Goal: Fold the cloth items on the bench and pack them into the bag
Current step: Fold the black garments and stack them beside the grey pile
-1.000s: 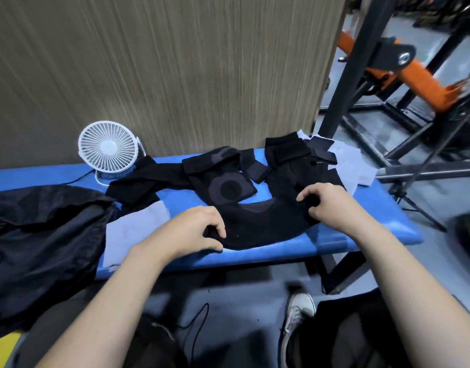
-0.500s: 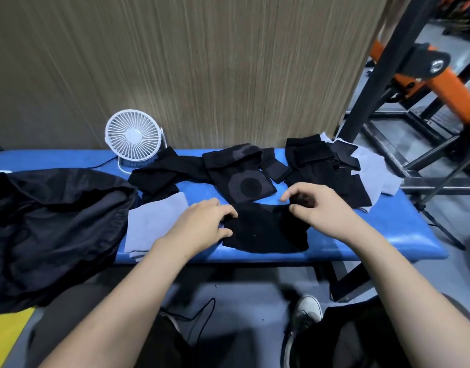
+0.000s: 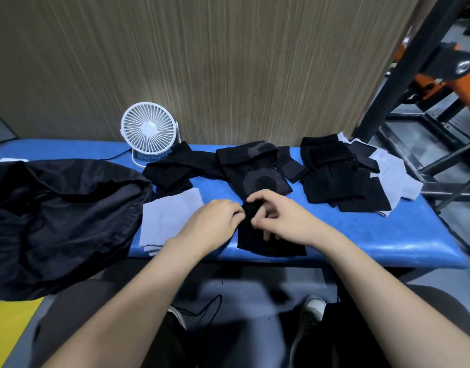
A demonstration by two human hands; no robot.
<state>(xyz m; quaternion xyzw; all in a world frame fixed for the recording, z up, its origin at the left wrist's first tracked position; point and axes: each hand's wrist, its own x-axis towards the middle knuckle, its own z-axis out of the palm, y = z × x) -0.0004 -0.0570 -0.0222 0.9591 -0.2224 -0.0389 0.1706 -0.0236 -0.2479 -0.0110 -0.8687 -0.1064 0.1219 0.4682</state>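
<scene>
While I sit facing the blue padded bench, both my hands meet over a black cloth piece lying at the near edge of the pad. My left hand has its fingers curled, the tips pinching the cloth's left edge near its top, and my right hand bends thumb and forefinger down onto the same bunched top edge, with the other fingers curled on the fabric beneath. The two hands are almost touching. Just past them lies a black knee sleeve with a grey ring pattern, and a long black sleeve stretches left from it toward a small white desk fan that stands upright at the back of the bench against the wood-grain wall. A folded pale grey cloth lies flat just left of my left hand, touching the mouth of the black bag, which slumps over the left end of the bench. Toward the right end sits a pile of black pieces on top of another pale grey cloth. Beyond the bench's right end stands a black metal frame with orange parts.
</scene>
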